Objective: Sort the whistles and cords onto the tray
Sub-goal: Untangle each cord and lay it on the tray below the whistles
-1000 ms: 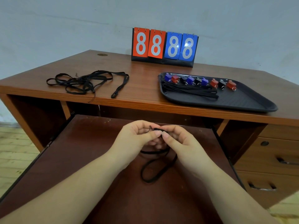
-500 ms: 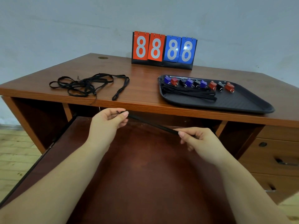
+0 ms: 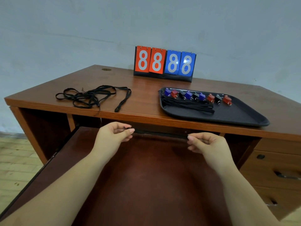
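A black cord (image 3: 160, 133) is stretched straight between my hands, just below the desk's front edge. My left hand (image 3: 114, 136) pinches one end and my right hand (image 3: 206, 144) pinches the other. A black tray (image 3: 236, 116) lies on the desk at the right. Along its far side runs a row of several whistles (image 3: 197, 96), blue, red and black. In front of them lies a bundle of black cords (image 3: 187, 105). A tangle of loose black cords (image 3: 92, 97) sits on the desk at the left.
A red and blue scoreboard (image 3: 164, 63) reading 8888 stands at the back of the wooden desk (image 3: 143, 88). A pulled-out dark shelf (image 3: 146, 176) lies under my arms. Drawers (image 3: 275, 168) are at the right.
My hands were together working a looped cord; they have moved apart and upward, pulling the cord out straight and level.
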`<state>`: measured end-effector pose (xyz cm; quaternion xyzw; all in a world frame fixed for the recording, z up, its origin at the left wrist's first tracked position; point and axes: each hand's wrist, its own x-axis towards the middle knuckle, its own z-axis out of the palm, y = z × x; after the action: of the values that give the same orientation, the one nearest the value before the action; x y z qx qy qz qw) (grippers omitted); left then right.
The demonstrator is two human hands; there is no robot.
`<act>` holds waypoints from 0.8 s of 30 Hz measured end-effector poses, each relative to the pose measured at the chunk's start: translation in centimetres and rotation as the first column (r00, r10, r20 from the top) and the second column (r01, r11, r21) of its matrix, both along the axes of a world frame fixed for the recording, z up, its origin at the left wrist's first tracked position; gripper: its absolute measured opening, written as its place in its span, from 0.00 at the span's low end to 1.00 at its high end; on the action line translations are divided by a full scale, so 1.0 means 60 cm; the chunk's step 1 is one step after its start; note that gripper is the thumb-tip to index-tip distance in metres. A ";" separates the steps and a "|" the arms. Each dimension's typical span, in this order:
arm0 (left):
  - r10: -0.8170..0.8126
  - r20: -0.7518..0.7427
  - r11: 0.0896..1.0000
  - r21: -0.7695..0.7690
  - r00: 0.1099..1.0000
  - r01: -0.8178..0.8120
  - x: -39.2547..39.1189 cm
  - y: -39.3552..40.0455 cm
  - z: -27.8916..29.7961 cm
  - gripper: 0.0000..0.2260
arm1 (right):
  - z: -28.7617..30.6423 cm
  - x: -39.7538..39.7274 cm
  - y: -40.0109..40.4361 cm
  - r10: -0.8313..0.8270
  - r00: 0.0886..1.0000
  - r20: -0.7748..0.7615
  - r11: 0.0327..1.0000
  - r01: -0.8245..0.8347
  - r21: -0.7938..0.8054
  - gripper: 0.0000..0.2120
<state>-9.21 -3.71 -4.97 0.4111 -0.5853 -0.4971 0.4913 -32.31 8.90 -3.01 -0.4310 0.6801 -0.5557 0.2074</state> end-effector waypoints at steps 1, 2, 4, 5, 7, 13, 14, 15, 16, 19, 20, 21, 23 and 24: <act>0.016 0.000 1.000 -0.014 1.000 -0.016 0.000 0.000 0.004 0.03 | 0.007 -0.001 0.000 0.008 1.000 0.000 1.000 -0.008 -0.007 0.06; 0.028 0.004 0.999 -0.028 1.000 -0.028 0.000 0.002 0.008 0.03 | 0.016 -0.004 0.000 0.021 1.000 -0.020 1.000 -0.021 -0.001 0.08; 0.037 0.056 0.997 -0.069 0.998 -0.033 -0.002 0.008 0.017 0.04 | 0.037 -0.013 0.002 0.044 0.992 -0.117 0.998 -0.039 0.049 0.10; 0.029 0.104 0.995 -0.097 0.994 -0.018 -0.005 0.013 0.022 0.04 | 0.049 -0.020 0.004 0.047 0.984 -0.170 0.996 -0.035 0.077 0.10; 0.006 0.206 0.988 -0.152 0.979 0.026 -0.014 0.022 0.036 0.04 | 0.074 -0.036 0.009 0.028 0.972 -0.232 0.995 -0.005 0.097 0.08; 0.078 0.433 0.933 -0.348 0.898 0.087 -0.061 0.013 0.099 0.05 | 0.120 -0.099 0.010 -0.087 0.909 -0.408 0.988 0.133 0.084 0.03; 0.081 0.443 0.931 -0.353 0.893 0.090 -0.071 0.007 0.109 0.05 | 0.122 -0.108 0.006 -0.087 0.898 -0.431 0.985 0.142 0.098 0.04; 0.083 0.450 0.933 -0.349 0.889 0.090 -0.082 -0.001 0.116 0.04 | 0.125 -0.116 0.002 -0.078 0.896 -0.437 0.983 0.142 0.115 0.05; 0.086 0.458 0.935 -0.343 0.885 0.086 -0.093 -0.010 0.123 0.04 | 0.127 -0.124 -0.003 -0.067 0.897 -0.438 0.981 0.138 0.133 0.06; 0.079 0.479 0.945 -0.315 0.874 0.087 -0.124 -0.037 0.134 0.04 | 0.137 -0.147 -0.024 -0.058 0.885 -0.463 0.973 0.153 0.171 0.06; 0.071 0.481 0.947 -0.306 0.874 0.092 -0.133 -0.046 0.137 0.04 | 0.139 -0.155 -0.032 -0.058 0.880 -0.471 0.970 0.161 0.182 0.05; 0.062 0.483 0.949 -0.301 0.873 0.100 -0.141 -0.054 0.137 0.03 | 0.140 -0.163 -0.041 -0.055 0.876 -0.479 0.965 0.170 0.200 0.03; 0.045 0.508 0.949 -0.292 0.860 0.122 -0.155 -0.071 0.137 0.03 | 0.139 -0.178 -0.058 -0.037 0.866 -0.498 0.948 0.188 0.257 0.02; 0.037 0.527 0.949 -0.284 0.849 0.135 -0.162 -0.078 0.137 0.03 | 0.136 -0.184 -0.065 -0.023 0.862 -0.506 0.937 0.194 0.289 0.02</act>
<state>-18.93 -8.37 3.25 0.4337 -0.7782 -0.2799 0.3578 -43.38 5.00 5.14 -0.4784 0.8170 -0.3155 0.0632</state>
